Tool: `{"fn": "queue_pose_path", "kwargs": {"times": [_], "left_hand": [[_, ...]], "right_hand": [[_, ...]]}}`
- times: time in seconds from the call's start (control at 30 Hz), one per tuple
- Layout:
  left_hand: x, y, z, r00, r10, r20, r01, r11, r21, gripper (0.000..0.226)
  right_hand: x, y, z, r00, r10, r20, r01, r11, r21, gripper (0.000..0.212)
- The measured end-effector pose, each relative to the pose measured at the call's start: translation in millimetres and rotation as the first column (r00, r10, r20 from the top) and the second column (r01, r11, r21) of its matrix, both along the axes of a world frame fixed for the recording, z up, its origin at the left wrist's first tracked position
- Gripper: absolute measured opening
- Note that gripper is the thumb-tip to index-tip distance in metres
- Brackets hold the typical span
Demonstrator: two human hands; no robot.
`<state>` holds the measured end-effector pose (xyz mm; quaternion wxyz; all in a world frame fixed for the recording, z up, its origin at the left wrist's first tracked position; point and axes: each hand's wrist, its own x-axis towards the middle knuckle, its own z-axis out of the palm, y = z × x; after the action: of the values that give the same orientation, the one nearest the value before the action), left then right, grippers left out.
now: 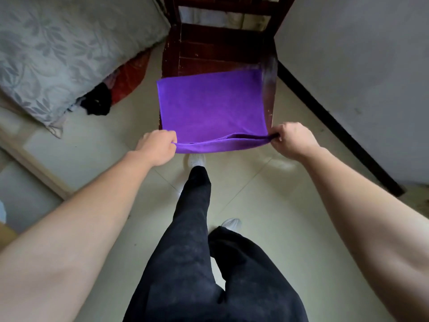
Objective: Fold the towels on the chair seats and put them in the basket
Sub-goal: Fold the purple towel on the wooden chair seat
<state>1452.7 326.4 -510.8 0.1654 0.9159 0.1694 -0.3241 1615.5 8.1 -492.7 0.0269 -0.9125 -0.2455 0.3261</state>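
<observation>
A purple towel [212, 105] lies spread flat over the front part of a dark wooden chair seat [209, 52]. Its near edge hangs just past the seat's front. My left hand [157, 145] pinches the near left corner of the towel. My right hand [292, 140] pinches the near right corner, and the edge sags a little between the two hands. No basket is in view.
A bed with a grey patterned cover [58, 47] stands at the left, with dark and red clothes [111, 94] beneath its edge. A white wall with a black skirting strip [336, 126] runs along the right. My legs in black trousers [197, 252] stand on the pale tiled floor.
</observation>
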Motion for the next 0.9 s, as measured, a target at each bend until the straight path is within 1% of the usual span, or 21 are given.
{"fn": "queue_pose_path", "kwargs": {"times": [0.07,0.1,0.2,0.33,0.43,0.53,0.7,0.8,0.9], "left_hand": [[-10,-4,-10,0.999,0.031,-0.045,-0.032,0.999,-0.033,0.02],[-11,-5,-13,0.998,0.056,-0.04,-0.057,0.998,-0.038,0.02],[-5,1,-18,0.985,0.171,0.01,-0.171,0.984,-0.043,0.02],[21,25,-28,0.931,0.357,0.082,-0.354,0.934,-0.042,0.027],[47,45,-40,0.887,0.43,0.168,-0.431,0.902,-0.033,0.029],[75,65,-63,0.849,0.49,0.197,-0.497,0.868,-0.02,0.027],[104,82,-93,0.834,0.516,0.195,-0.524,0.852,-0.008,0.025],[113,87,-108,0.852,0.486,0.196,-0.498,0.867,0.015,0.025],[118,90,-119,0.861,0.472,0.188,-0.485,0.874,0.03,0.024]], "right_hand": [[-8,-3,-7,0.998,-0.024,-0.049,0.023,0.999,-0.025,0.033],[-8,-3,-9,0.998,-0.046,-0.052,0.045,0.999,-0.016,0.033],[0,3,-16,0.986,-0.158,-0.052,0.16,0.986,0.037,0.033],[29,29,-27,0.947,-0.321,-0.035,0.322,0.938,0.126,0.036],[56,51,-41,0.924,-0.381,-0.012,0.378,0.912,0.159,0.04],[85,74,-62,0.909,-0.417,-0.005,0.414,0.899,0.141,0.04],[112,96,-92,0.893,-0.449,-0.003,0.448,0.892,0.062,0.04],[121,102,-109,0.88,-0.475,0.003,0.475,0.88,0.019,0.037],[124,104,-121,0.877,-0.481,0.019,0.48,0.876,0.043,0.035]]}}
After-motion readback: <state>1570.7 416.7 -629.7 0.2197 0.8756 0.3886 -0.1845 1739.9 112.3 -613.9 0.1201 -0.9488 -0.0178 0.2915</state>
